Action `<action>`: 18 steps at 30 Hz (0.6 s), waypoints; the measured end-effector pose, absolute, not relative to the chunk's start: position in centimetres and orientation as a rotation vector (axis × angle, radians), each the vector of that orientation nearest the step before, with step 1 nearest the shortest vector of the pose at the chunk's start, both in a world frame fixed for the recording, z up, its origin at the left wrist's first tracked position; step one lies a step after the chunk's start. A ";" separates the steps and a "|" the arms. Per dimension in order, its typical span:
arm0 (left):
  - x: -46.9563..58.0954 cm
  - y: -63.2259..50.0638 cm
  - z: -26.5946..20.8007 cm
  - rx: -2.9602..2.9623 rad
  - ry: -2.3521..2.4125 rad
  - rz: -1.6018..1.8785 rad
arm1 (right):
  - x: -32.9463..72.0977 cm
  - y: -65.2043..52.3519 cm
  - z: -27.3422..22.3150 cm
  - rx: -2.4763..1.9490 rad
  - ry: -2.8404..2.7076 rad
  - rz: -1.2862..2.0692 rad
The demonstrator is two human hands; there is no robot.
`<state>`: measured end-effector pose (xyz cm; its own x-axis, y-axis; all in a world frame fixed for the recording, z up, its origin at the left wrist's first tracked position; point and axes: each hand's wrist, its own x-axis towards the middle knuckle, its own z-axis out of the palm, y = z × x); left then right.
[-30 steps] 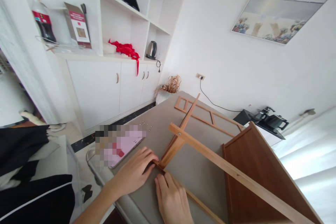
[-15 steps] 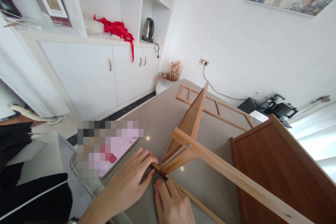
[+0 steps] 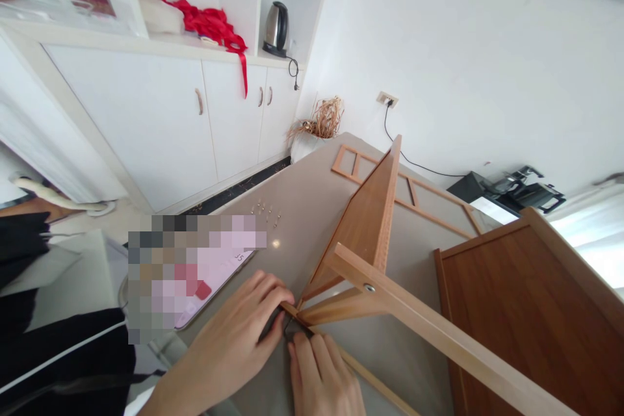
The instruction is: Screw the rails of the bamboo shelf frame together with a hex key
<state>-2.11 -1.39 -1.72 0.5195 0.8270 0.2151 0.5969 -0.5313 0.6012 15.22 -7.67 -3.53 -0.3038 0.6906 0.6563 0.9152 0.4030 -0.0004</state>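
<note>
My left hand (image 3: 238, 322) is closed on the near end of a lower wooden rail (image 3: 377, 382), thumb on one side and fingers on the other. Close beside it, my right hand (image 3: 325, 374) has curled fingers around a thin dark bent tool, apparently a hex key (image 3: 287, 327), at the rail's joint. Most of that tool is hidden by the fingers. Rising from the joint is an upright wooden panel (image 3: 368, 221). An upper wooden rail (image 3: 453, 337) with a metal bolt (image 3: 370, 287) slants toward the lower right.
Several small screws (image 3: 266, 211) lie on the grey table (image 3: 302, 208) near a pink, partly blurred phone or tablet (image 3: 219, 283). A slatted wooden frame (image 3: 414, 208) lies behind the panel. Another wooden panel (image 3: 526, 312) stands at right. White cabinets (image 3: 146, 123) line the left.
The view has shifted slightly, so the cabinets and wall sit higher. Both hands stay at the joint; more of the thin dark tool shows by the right fingertips.
</note>
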 end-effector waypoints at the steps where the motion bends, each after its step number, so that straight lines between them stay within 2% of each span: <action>1: -2.1 -1.4 -1.7 2.307 1.161 0.671 | 15.2 -7.6 -3.4 -1.372 -2.072 -0.500; 18: -2.1 -1.5 -1.7 2.322 1.177 0.707 | 15.7 -8.0 -4.2 -1.303 -2.114 -0.494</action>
<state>-2.10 -1.47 -1.65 0.5073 0.8272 0.2416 0.6021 -0.5408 0.5874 15.72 -7.98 -4.22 -0.3380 0.6701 0.6608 0.8935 0.4491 0.0017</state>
